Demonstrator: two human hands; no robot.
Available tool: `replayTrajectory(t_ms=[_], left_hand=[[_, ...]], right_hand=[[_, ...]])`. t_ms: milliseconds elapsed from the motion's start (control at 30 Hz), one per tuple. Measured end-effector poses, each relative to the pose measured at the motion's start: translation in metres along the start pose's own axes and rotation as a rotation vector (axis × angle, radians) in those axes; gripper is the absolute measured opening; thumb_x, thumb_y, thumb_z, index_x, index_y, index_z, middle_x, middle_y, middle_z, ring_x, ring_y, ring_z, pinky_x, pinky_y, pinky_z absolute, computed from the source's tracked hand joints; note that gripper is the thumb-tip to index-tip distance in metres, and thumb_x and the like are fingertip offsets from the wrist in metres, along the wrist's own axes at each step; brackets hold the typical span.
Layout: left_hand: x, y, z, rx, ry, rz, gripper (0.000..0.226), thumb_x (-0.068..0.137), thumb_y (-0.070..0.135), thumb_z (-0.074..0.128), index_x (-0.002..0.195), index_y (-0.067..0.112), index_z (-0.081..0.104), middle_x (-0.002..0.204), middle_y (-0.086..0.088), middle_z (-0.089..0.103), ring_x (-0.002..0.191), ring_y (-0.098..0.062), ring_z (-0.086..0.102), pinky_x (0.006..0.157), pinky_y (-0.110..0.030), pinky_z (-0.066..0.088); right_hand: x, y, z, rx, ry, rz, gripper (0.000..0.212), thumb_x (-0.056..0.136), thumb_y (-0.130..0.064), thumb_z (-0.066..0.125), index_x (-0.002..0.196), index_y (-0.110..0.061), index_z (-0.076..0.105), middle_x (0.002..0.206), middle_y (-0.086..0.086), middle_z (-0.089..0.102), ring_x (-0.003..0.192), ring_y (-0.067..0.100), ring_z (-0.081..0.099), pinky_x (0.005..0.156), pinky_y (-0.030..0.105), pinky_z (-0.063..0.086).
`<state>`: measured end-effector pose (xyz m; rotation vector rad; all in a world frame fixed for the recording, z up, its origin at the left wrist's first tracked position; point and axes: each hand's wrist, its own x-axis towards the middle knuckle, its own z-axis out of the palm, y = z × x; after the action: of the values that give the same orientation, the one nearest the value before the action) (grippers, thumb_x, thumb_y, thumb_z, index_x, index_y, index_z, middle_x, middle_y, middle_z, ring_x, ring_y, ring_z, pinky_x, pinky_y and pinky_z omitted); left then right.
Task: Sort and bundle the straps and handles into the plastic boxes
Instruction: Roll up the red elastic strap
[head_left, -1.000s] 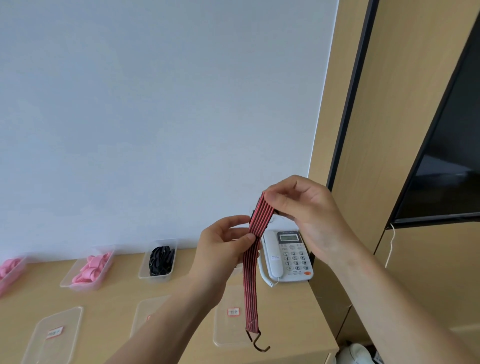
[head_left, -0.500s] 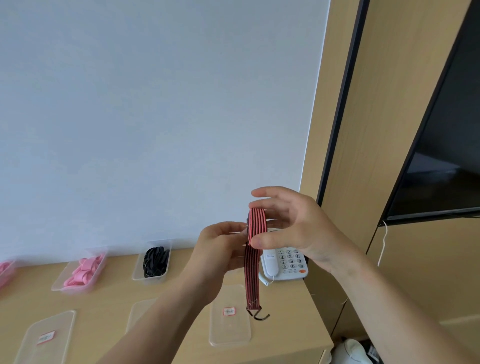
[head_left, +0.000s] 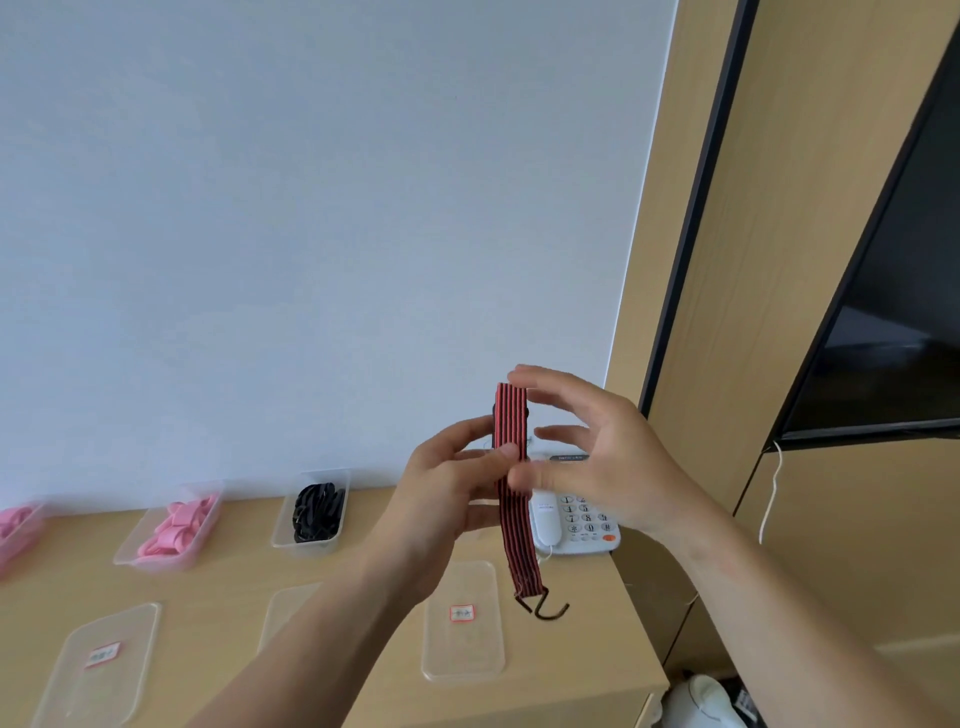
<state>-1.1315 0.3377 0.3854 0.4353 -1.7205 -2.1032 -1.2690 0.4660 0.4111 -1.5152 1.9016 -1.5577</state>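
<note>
The left hand (head_left: 447, 499) keeps its grip pinched on the striped strap (head_left: 511, 452), which hangs upright above the surface (head_left: 363, 649), hook (head_left: 545, 608) dangling below. The right hand (head_left: 608, 467) has its grip spread, straight fingers touching the strap's top.

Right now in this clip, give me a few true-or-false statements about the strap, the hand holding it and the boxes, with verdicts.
1. The left hand pinches the striped strap. True.
2. The strap's hook lies inside a box. False: it hangs free below the left hand.
3. One plastic box holds black pieces. True.
4. The pink pieces share that box with the black ones. False: they sit in a separate box.
</note>
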Motion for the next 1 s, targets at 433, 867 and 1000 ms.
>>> replayTrajectory(t_ms=[433, 867, 1000], left_hand=[[-0.004, -0.007, 0.006, 0.019, 0.030, -0.110, 0.044, 0.082, 0.052, 0.074, 0.096, 0.011, 0.077, 0.088, -0.013, 0.076, 0.076, -0.025, 0.067, 0.076, -0.043, 0.055], [0.002, -0.005, 0.000, -0.282, 0.034, -0.097, 0.036, 0.099, 0.034, 0.062, 0.119, 0.007, 0.075, 0.105, -0.012, 0.072, 0.093, -0.036, 0.069, 0.093, -0.067, 0.056], [0.003, -0.003, 0.000, -0.288, 0.010, -0.075, 0.043, 0.091, 0.034, 0.071, 0.127, 0.010, 0.069, 0.105, -0.007, 0.074, 0.087, -0.034, 0.073, 0.075, -0.049, 0.062]], right_hand=[[0.013, -0.002, -0.003, 0.104, 0.167, -0.006, 0.039, 0.084, -0.003, 0.079, 0.117, -0.021, 0.071, 0.101, -0.005, 0.076, 0.096, 0.014, 0.072, 0.082, 0.027, 0.058], [-0.005, 0.001, 0.008, -0.184, 0.270, -0.338, 0.050, 0.069, 0.000, 0.090, 0.113, -0.020, 0.075, 0.122, -0.007, 0.072, 0.113, 0.009, 0.068, 0.097, 0.030, 0.055], [-0.011, 0.004, 0.007, -0.165, 0.244, -0.302, 0.026, 0.074, -0.021, 0.089, 0.098, -0.024, 0.081, 0.130, -0.006, 0.069, 0.113, 0.011, 0.067, 0.097, 0.028, 0.053]])
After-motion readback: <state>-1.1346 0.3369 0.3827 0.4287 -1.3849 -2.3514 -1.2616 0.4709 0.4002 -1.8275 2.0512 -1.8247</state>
